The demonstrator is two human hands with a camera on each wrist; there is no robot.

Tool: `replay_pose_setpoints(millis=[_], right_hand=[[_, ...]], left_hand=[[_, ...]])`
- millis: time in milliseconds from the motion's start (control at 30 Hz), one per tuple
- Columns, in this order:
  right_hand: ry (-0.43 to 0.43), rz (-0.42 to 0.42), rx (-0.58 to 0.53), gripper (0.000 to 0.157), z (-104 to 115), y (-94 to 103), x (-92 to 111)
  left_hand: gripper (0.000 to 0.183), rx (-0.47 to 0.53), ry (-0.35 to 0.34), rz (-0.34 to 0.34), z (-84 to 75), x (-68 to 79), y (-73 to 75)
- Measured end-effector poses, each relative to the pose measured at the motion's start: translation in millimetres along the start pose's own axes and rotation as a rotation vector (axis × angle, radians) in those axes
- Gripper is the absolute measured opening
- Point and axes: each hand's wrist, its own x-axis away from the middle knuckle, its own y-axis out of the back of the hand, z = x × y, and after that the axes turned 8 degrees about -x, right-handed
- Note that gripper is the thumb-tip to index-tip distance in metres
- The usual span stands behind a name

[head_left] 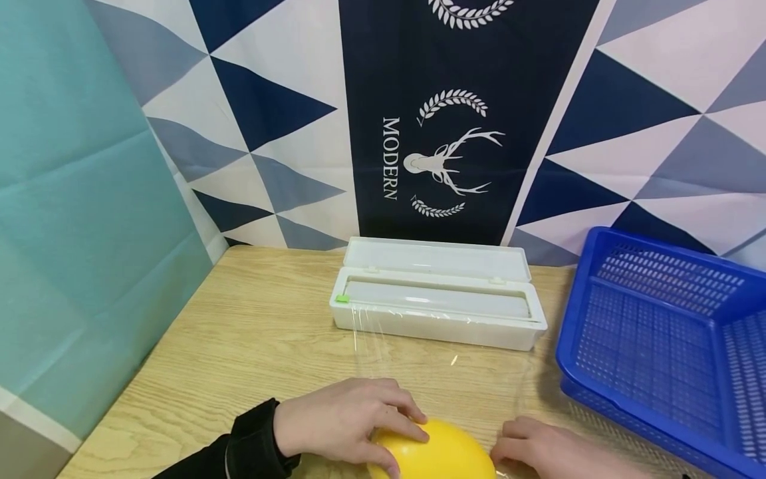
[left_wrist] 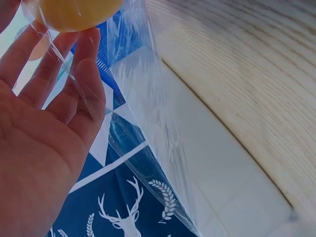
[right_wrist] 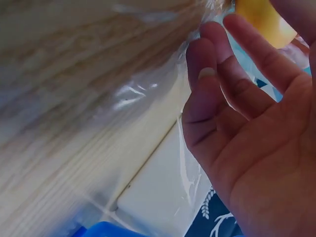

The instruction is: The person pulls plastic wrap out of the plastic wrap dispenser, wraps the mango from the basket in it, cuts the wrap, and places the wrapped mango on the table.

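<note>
A smooth, rounded yellow object [head_left: 443,452] sits at the bottom edge of the head view, partly cut off. My left hand [head_left: 350,419] grips its left side, with fingers over the top and thumb nearer me. Clear plastic wrap [head_left: 443,366] stretches from the white wrap dispenser [head_left: 437,326] toward both hands; in the left wrist view, film crosses the fingers beneath the yellow object [left_wrist: 74,12]. Just right of the yellow object, my right hand [head_left: 544,446] holds the wrap with curled fingers at its right edge. Glossy film [right_wrist: 133,94] runs to those fingertips in the right wrist view.
The dispenser's lid [head_left: 437,258] stands raised at the back, and a green slider [head_left: 342,299] sits at its left end. A blue mesh basket [head_left: 646,366] stands at the right of the wooden table [head_left: 263,319]. Patterned cloth [head_left: 299,153] hangs behind.
</note>
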Motion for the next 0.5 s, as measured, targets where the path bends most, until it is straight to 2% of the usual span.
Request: replay_pose_setpoints(millis=[100, 200, 300, 500], right_hand=[[0.066, 0.001, 0.008, 0.010, -3.3, -2.6, 2.8], [0.103, -0.012, 0.005, 0.004, -4.9, -4.8, 4.3], [0.140, -0.034, 0.006, 0.007, -5.6, -6.5, 4.5], [0.283, -0.130, 0.060, 0.027, -5.7, -13.2, 1.3]], left_hand=[[0.049, 0.008, -0.003, -0.004, 0.1, 0.4, 0.3], [0.049, 0.006, -0.007, -0.007, 0.0, 0.4, 0.8], [0.050, -0.005, -0.009, -0.012, -0.2, 0.2, 1.5], [0.051, -0.009, -0.006, -0.002, -0.3, -0.3, 1.8]])
